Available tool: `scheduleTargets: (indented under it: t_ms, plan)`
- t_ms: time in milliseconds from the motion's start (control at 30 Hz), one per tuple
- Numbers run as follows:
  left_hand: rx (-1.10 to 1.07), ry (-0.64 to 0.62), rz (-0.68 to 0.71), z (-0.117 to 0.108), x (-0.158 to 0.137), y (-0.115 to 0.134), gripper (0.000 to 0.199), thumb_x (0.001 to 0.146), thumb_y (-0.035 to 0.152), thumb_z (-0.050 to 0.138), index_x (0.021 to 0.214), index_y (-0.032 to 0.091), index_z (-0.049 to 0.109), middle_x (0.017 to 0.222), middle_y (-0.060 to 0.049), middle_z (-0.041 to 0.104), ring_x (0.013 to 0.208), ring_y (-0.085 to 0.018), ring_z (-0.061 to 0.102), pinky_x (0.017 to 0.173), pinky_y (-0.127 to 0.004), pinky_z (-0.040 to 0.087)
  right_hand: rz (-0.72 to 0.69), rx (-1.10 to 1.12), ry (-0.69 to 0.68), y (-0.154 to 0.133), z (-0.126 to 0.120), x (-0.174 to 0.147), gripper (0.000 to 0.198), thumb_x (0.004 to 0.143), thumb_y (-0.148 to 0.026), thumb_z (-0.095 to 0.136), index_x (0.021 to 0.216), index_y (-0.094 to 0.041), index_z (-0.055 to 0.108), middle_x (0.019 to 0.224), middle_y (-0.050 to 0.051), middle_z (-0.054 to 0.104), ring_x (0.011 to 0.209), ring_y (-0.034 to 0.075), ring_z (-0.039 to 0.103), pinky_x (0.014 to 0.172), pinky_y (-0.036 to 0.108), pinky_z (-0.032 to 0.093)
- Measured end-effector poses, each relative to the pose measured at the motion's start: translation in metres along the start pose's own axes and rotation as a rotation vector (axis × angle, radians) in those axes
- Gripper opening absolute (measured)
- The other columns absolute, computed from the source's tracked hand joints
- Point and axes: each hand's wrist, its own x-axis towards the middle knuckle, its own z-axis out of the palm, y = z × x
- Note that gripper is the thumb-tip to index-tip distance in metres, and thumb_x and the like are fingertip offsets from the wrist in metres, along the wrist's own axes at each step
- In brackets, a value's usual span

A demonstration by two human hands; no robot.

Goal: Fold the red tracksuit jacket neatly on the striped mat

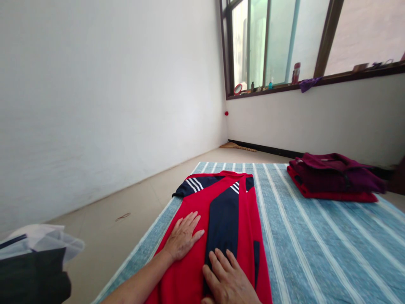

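Note:
A red and navy jacket [193, 202] with white stripes lies spread on a blue striped sheet [291, 236], one sleeve folded lengthwise over its body. My left hand [183, 237] rests flat on the red fabric, fingers stretched out. Lower and to the right, my right hand [228, 276] lies on the navy part of the folded sleeve, its fingers extended. Neither hand grips the cloth. The jacket's lower end runs out of view at the bottom.
Folded maroon and red clothes [335, 177] are stacked at the right of the sheet. Dark and white items [38, 261] stand at the lower left. A broom [237, 146] lies on the floor by the far corner. Small bottles and a mirror [238, 89] line the windowsill.

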Motion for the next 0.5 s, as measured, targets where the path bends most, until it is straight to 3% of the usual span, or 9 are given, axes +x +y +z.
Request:
scheduleTargets:
  t_ms: [500]
  plan:
    - [0.002, -0.012, -0.011, -0.0027, 0.0004, 0.0025, 0.056, 0.092, 0.055, 0.033, 0.137, 0.023, 0.043, 0.145, -0.009, 0.040, 0.135, -0.025, 0.034, 0.109, -0.050, 0.028, 0.009, 0.023, -0.010, -0.0013, -0.0040, -0.0008, 0.060, 0.090, -0.059, 0.040, 0.136, -0.020, 0.046, 0.143, 0.014, 0.040, 0.132, 0.033, 0.034, 0.107, 0.053, 0.027]
